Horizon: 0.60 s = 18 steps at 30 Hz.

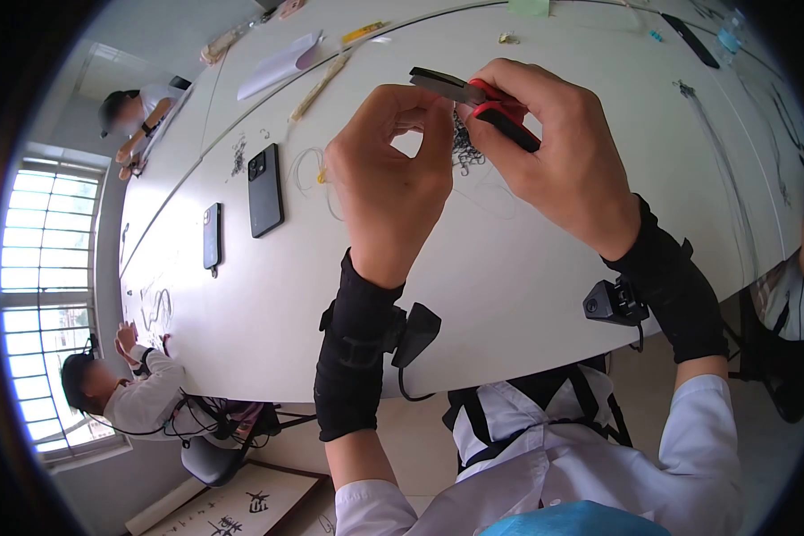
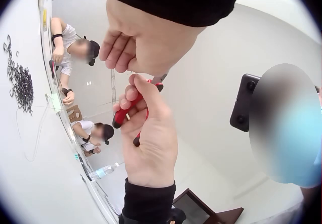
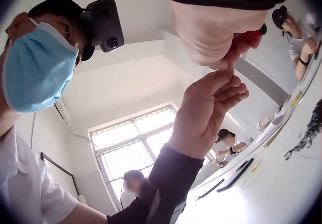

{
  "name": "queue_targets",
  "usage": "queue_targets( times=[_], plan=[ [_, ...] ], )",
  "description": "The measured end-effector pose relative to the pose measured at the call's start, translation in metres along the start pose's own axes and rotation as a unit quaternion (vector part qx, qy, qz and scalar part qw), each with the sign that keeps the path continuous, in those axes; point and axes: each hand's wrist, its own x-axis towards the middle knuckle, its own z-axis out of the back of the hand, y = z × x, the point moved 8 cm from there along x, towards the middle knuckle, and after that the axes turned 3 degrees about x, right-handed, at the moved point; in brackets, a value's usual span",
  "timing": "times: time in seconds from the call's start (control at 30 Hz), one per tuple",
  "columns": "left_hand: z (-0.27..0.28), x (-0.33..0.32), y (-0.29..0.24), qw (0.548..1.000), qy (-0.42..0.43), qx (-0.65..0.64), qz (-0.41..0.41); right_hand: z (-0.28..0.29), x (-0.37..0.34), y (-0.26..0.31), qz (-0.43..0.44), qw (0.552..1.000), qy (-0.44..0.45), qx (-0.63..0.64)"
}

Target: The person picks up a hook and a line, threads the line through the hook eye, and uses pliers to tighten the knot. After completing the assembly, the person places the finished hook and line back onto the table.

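Right hand [image 1: 554,147] grasps red-and-black pliers [image 1: 482,105], fingers wrapped around the handles; left hand [image 1: 393,165] has its fingers curled and its thumb brought to the fingertips beside the metal jaws, which point toward ten o'clock in the head view. Whether it pinches anything cannot be told. The pliers are raised above the white table [image 1: 509,304]. From them, a heap of small dark hook-like pieces [image 1: 467,156] lies at six o'clock, partly screened by the hands, and a few more scattered dark pieces [image 1: 238,154] lie near nine. Between eight and nine, a loose coil of thin, clear cord [image 1: 304,170] with a yellow bit runs behind the left hand, which hides part of it. Farther out at eight are two flat phones: a larger black phone [image 1: 265,192] and a smaller dark phone [image 1: 212,235]. A creased sheet of white paper [image 1: 281,64] sits between nine and ten, a clear plastic bottle [image 1: 731,34] between two and three, and thin grey strands [image 1: 724,170] between three and four. Soft black sleeves [image 1: 357,357] cover both wrists.
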Motion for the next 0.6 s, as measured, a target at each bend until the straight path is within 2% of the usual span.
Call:
queue_targets(
  times=[0.03, 0.07, 0.13, 0.27, 0.37, 0.47, 0.57, 0.6],
  plan=[
    [-0.002, 0.000, -0.003, 1.000, 0.005, 0.019, -0.023, 0.001, 0.001, 0.004, 0.038, 0.999, 0.000, -0.031],
    [-0.005, -0.001, -0.007, 0.999, 0.020, 0.033, -0.038, 0.003, 0.003, 0.001, 0.036, 0.999, 0.002, -0.029],
    [-0.010, -0.003, -0.007, 0.997, 0.063, 0.034, -0.015, 0.006, 0.005, -0.007, 0.031, 0.999, 0.007, -0.024],
    [-0.013, -0.002, -0.007, 0.995, 0.097, -0.020, 0.007, 0.004, 0.007, -0.036, -0.117, 0.987, 0.076, 0.076],
    [-0.010, -0.002, -0.004, 0.990, 0.078, -0.104, 0.048, -0.004, 0.004, -0.048, -0.138, 0.973, 0.064, 0.174],
    [-0.005, -0.001, 0.003, 0.982, 0.049, -0.156, 0.095, -0.007, 0.001, -0.044, -0.174, 0.967, 0.051, 0.178],
    [0.002, 0.000, 0.005, 0.985, 0.019, -0.127, 0.115, -0.009, -0.003, -0.033, -0.178, 0.973, 0.052, 0.139],
    [0.003, 0.000, 0.006, 0.987, 0.013, -0.122, 0.106, -0.008, -0.003, -0.023, -0.122, 0.984, 0.024, 0.124]
  ],
)
